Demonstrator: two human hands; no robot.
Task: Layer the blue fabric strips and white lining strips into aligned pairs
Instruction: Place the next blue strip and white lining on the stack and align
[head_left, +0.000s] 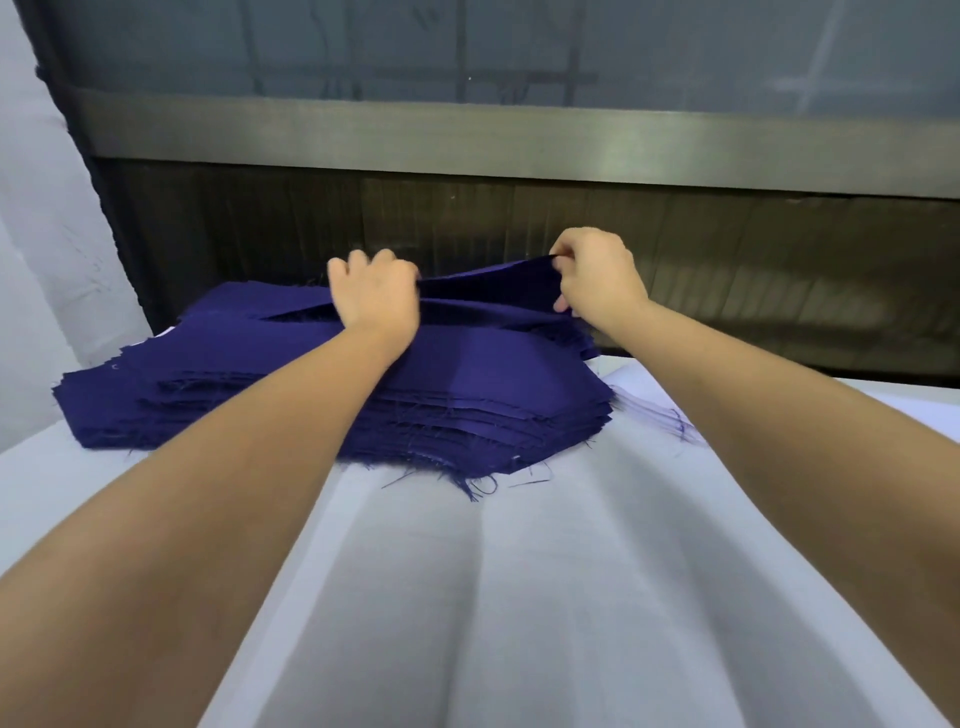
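Starting nearest you: white lining (519, 597) spread wide, rippled; smooth it before laying anything down. Beyond it, blue stack (311, 384), frayed edges facing you. At stack's far side, your left hand (374, 296) and right hand (597, 275) both grip top blue strip (488, 283), raised off pile between them. Peel single layer only; keep pull even, corners level, check no second strip clings.

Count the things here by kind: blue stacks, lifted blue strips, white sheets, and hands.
Stack of blue fabric strips: 1
Lifted blue strip: 1
White fabric sheet: 1
Hands: 2, left hand and right hand
Total: 5
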